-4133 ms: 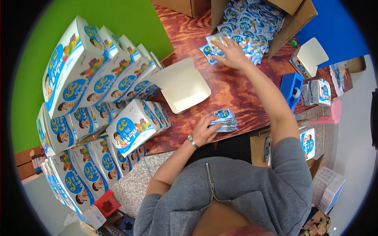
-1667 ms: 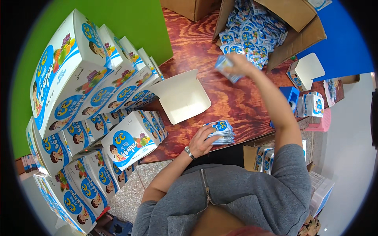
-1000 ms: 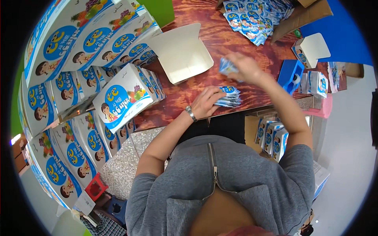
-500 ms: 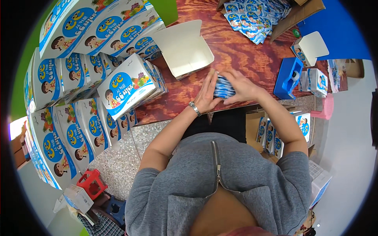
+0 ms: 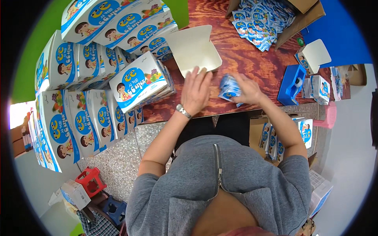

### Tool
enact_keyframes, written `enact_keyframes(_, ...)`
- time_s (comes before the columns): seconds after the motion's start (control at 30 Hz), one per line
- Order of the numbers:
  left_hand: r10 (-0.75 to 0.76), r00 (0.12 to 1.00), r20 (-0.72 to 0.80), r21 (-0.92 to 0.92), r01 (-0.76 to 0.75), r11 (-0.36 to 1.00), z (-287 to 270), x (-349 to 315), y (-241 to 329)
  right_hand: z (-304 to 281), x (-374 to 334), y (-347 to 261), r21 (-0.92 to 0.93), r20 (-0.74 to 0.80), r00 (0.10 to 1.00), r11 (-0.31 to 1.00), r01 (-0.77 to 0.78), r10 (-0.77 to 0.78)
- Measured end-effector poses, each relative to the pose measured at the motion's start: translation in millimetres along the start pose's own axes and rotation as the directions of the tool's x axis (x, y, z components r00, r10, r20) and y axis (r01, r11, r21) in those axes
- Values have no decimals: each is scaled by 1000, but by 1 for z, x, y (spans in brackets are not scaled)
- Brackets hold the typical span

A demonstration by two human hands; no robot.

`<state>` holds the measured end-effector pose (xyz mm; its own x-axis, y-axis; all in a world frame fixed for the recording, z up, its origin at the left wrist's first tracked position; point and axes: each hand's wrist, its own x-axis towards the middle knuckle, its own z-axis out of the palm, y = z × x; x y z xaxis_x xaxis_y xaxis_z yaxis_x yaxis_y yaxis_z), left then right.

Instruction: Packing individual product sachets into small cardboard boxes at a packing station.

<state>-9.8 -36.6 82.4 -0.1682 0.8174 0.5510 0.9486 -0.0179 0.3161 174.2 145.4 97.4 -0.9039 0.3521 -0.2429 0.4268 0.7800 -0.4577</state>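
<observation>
Right hand gripping a bundle of sachets, left hand spread by an open white box.
The right hand [image 5: 249, 90] is curled around the bundle of blue-and-white sachets [image 5: 229, 87], thumb and fingers closed on its right side, just above the near part of the red wood-grain table [image 5: 230, 45] or resting on it — I cannot tell which. The left hand [image 5: 196, 92] lies palm down, fingers extended and slightly apart, with nothing visible in its hold; its fingertips overlap the near edge of the open white box [image 5: 199, 57], though contact is unclear. Loose sachets [image 5: 260, 25] spill from a tipped cardboard carton [image 5: 305, 24] at the far side — a blue tape dispenser [image 5: 290, 86] stands to the right, printed boxes [image 5: 82, 118] are piled at left.
</observation>
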Motion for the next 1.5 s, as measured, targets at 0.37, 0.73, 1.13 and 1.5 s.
enact_keyframes(0.37, 36, 962, 271, 410, -149, 900, 37, -15, -9, -23, 86, -43, 735, -257, 965, 660, 157, 56)
enact_keyframes(0.73, 311, 940, 139, 126, -328, 936, 33, -19, 9, 43, 113, -61, -242, -169, 986, 970, -34, -7)
enact_keyframes(1.13, 244, 966, 89, 189, -257, 948, 24, 3, -12, -59, 142, 187, -151, -605, 762, 906, -396, 232)
enact_keyframes(1.5, 145, 987, 72, 170, -155, 973, 12, 0, -34, 10, 40, 66, -405, -230, 973, 907, -115, 21)
